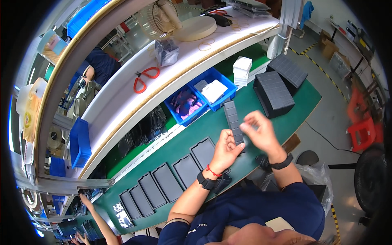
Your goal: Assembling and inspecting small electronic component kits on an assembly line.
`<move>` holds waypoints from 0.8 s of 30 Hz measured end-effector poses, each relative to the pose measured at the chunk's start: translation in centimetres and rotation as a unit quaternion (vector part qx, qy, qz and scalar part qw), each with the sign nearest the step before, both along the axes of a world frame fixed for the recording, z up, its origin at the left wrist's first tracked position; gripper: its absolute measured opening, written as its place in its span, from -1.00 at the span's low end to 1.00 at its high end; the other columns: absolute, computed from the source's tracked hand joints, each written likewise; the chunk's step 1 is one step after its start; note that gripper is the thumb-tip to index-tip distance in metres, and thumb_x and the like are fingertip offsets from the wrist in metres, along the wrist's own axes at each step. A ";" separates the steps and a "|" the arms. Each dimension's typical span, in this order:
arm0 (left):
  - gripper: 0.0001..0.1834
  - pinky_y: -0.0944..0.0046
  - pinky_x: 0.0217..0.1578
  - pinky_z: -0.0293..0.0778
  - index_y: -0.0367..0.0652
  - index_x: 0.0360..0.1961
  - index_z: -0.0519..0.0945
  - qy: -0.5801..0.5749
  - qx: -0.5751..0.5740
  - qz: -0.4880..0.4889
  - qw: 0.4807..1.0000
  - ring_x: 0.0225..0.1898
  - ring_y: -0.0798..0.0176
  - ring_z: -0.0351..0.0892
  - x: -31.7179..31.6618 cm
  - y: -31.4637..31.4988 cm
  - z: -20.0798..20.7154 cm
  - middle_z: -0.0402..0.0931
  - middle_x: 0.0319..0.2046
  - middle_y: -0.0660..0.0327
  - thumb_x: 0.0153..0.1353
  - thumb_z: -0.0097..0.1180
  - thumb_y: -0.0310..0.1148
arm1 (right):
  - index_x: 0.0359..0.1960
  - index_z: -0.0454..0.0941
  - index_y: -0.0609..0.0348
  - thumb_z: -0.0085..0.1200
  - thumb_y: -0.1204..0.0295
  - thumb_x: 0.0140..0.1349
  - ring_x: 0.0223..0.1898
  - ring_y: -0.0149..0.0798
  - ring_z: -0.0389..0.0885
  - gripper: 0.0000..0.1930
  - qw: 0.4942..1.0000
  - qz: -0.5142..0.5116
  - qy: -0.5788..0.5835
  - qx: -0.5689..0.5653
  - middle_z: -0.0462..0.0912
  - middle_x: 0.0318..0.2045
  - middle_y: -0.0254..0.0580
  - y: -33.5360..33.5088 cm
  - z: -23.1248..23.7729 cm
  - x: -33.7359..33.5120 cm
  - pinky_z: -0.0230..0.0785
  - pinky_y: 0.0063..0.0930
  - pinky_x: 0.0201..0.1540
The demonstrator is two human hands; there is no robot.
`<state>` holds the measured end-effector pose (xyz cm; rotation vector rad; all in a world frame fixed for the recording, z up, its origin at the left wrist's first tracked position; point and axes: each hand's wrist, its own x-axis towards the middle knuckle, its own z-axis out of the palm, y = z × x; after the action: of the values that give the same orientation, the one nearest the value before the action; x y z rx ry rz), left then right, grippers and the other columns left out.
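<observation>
My left hand [226,150] is closed around the near end of a long, narrow dark grey segmented strip [232,116], its thumb lying across the end. The strip points away from me, tilted over the green table. Beside its right edge is my right hand [261,132], fingers bent together in a pinch; anything between the fingertips is too small to make out. To the left, several shallow dark grey trays lie in a row, the closest being a tray [203,152] by my left wrist.
Two dark grey ribbed blocks [275,92] stand at the right end of the table [308,100]. Behind are white stacked boxes [241,69] and blue bins [222,76] with parts. Red-handled scissors [141,83] lie on the raised shelf. Another person's arm [98,220] reaches in at lower left.
</observation>
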<state>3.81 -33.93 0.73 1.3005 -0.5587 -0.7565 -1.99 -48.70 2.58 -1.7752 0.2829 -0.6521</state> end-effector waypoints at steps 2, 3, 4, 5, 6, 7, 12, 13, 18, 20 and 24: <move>-0.75 0.56 -0.49 0.38 -0.21 -0.19 0.25 -0.066 0.019 0.009 0.998 -0.48 0.55 0.44 -0.6 0.7 -0.5 0.45 -0.42 0.28 0.19 0.06 -0.56 | -0.40 0.45 0.22 0.19 0.48 0.08 -0.51 -0.60 0.38 -0.85 0.998 0.027 0.020 0.046 0.47 -0.55 -0.42 2.3 -0.9 -0.3 0.26 -0.66 -0.48; -0.75 0.56 -0.49 0.38 -0.21 -0.19 0.25 -0.066 0.021 0.009 0.998 -0.48 0.55 0.44 -0.7 1.1 -0.5 0.45 -0.42 0.28 0.19 0.06 -0.56 | -0.43 0.45 0.24 0.18 0.51 0.08 -0.60 -0.62 0.36 -0.86 0.998 0.020 0.020 0.047 0.47 -0.61 -0.41 2.8 -1.0 -0.4 0.24 -0.66 -0.57; -0.81 0.54 -0.48 0.40 -0.22 -0.22 0.26 -0.050 0.032 0.001 0.998 -0.48 0.53 0.46 -0.7 1.6 -0.4 0.45 -0.43 0.27 0.23 0.01 -0.52 | -0.43 0.45 0.24 0.18 0.51 0.08 -0.60 -0.62 0.36 -0.86 0.998 0.024 0.021 0.049 0.47 -0.61 -0.41 3.3 -1.0 -0.6 0.24 -0.66 -0.57; -0.86 0.52 -0.48 0.42 -0.22 -0.24 0.26 -0.034 0.043 -0.007 0.998 -0.49 0.50 0.47 -0.8 1.9 -0.3 0.46 -0.44 0.25 0.28 -0.04 -0.48 | -0.45 0.44 0.24 0.17 0.51 0.10 -0.63 -0.63 0.34 -0.87 0.998 0.033 0.025 0.046 0.45 -0.65 -0.43 3.6 -0.9 -0.9 0.20 -0.67 -0.60; -0.87 0.48 -0.49 0.45 -0.23 -0.32 0.29 -0.052 0.053 0.008 0.997 -0.51 0.46 0.50 -0.6 2.2 -0.6 0.46 -0.51 0.25 0.33 -0.10 -0.40 | -0.47 0.44 0.24 0.15 0.51 0.12 -0.66 -0.64 0.31 -0.87 0.998 0.042 0.030 0.043 0.43 -0.68 -0.45 3.8 -0.8 -1.2 0.16 -0.67 -0.63; -0.87 0.48 -0.49 0.45 -0.23 -0.32 0.29 -0.050 0.054 0.010 0.997 -0.51 0.46 0.50 -0.7 2.5 -0.6 0.46 -0.51 0.25 0.33 -0.10 -0.40 | -0.47 0.44 0.24 0.15 0.51 0.12 -0.66 -0.64 0.31 -0.87 0.998 0.043 0.031 0.044 0.43 -0.68 -0.45 4.1 -0.8 -1.4 0.16 -0.67 -0.63; -0.84 0.45 -0.52 0.48 -0.25 -0.41 0.36 -0.028 0.042 0.027 0.998 -0.57 0.42 0.51 -1.5 3.0 -0.5 0.47 -0.58 0.24 0.31 -0.06 -0.41 | -0.50 0.41 0.23 0.06 0.50 0.19 -0.57 -0.63 0.31 -0.86 0.998 0.037 0.045 0.026 0.45 -0.60 -0.41 4.8 -1.4 -2.6 0.20 -0.67 -0.56; -0.85 0.45 -0.51 0.49 -0.26 -0.40 0.38 -0.002 0.037 0.027 0.999 -0.56 0.41 0.52 -1.8 3.0 -0.3 0.48 -0.57 0.23 0.30 -0.05 -0.41 | -0.50 0.41 0.23 0.06 0.50 0.19 -0.57 -0.63 0.31 -0.86 0.998 0.036 0.046 0.023 0.45 -0.60 -0.41 4.7 -1.7 -2.7 0.20 -0.67 -0.56; -0.86 0.43 -0.49 0.51 -0.28 -0.34 0.42 0.051 0.036 0.055 0.997 -0.56 0.38 0.53 -2.1 2.1 0.9 0.50 -0.55 0.21 0.28 -0.02 -0.40 | -0.50 0.40 0.20 0.02 0.51 0.21 -0.55 -0.62 0.28 -0.87 0.993 0.019 0.055 0.103 0.41 -0.62 -0.47 2.3 -2.1 -3.4 0.17 -0.66 -0.52; -0.86 0.44 -0.51 0.52 -0.28 -0.31 0.42 0.038 0.021 0.062 0.997 -0.56 0.40 0.53 -1.9 1.3 0.9 0.49 -0.55 0.23 0.26 0.03 -0.40 | -0.49 0.40 0.22 0.03 0.51 0.20 -0.57 -0.61 0.28 -0.87 0.996 0.032 0.063 0.061 0.40 -0.64 -0.43 2.7 -2.3 -3.7 0.16 -0.64 -0.55; -0.86 0.46 -0.57 0.50 -0.25 -0.37 0.40 0.069 -0.004 0.089 0.994 -0.58 0.47 0.49 -1.1 0.8 -0.3 0.48 -0.58 0.25 0.22 0.08 -0.42 | -0.48 0.39 0.23 0.04 0.52 0.18 -0.58 -0.58 0.28 -0.88 0.997 0.034 0.060 0.019 0.40 -0.64 -0.36 3.6 -2.1 -3.8 0.16 -0.60 -0.57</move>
<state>2.72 -33.14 0.42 1.2601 -0.3292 -0.6891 -5.76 -45.15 0.46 -1.7829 0.3118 -0.4897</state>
